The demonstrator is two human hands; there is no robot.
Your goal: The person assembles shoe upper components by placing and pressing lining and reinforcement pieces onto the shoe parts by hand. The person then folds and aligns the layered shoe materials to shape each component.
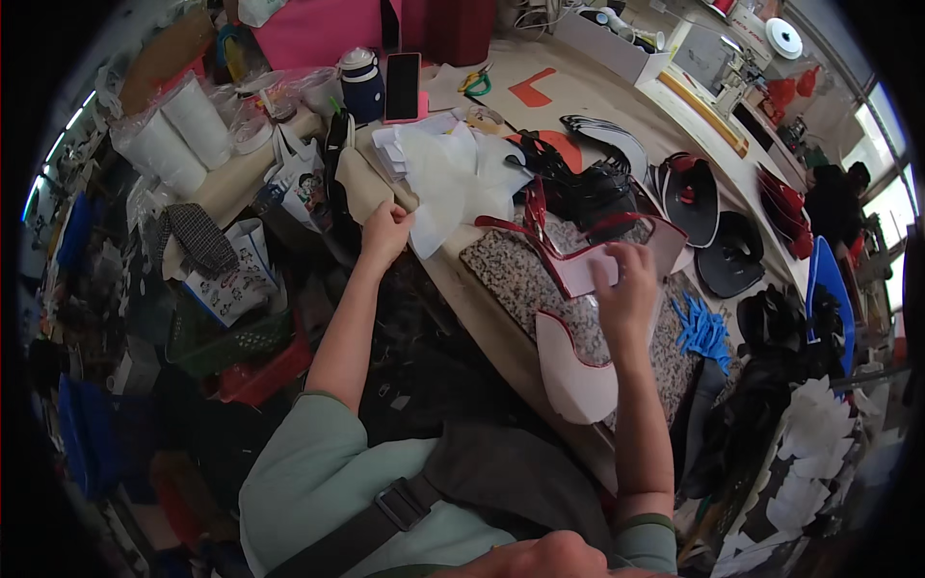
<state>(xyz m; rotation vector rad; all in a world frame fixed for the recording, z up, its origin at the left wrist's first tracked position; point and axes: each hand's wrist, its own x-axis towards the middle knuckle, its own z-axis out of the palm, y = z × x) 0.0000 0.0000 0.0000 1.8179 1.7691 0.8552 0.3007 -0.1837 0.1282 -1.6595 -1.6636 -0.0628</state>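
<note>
My left hand is closed at the lower edge of a beige sheet piece, its fingertips pinched together there. Right beside it lie thin cream cut pieces on the table. My right hand is closed on a pale shoe upper piece with red edging, above a speckled stone slab. Closer to me, a white curved piece with thin red edging rests partly on the slab. Black strappy pieces are heaped just beyond my right hand.
A dark blue bottle and a phone stand at the back, with scissors nearby. Blue strips and black curved pieces lie at the right. Left of the table are a green basket and wrapped white rolls.
</note>
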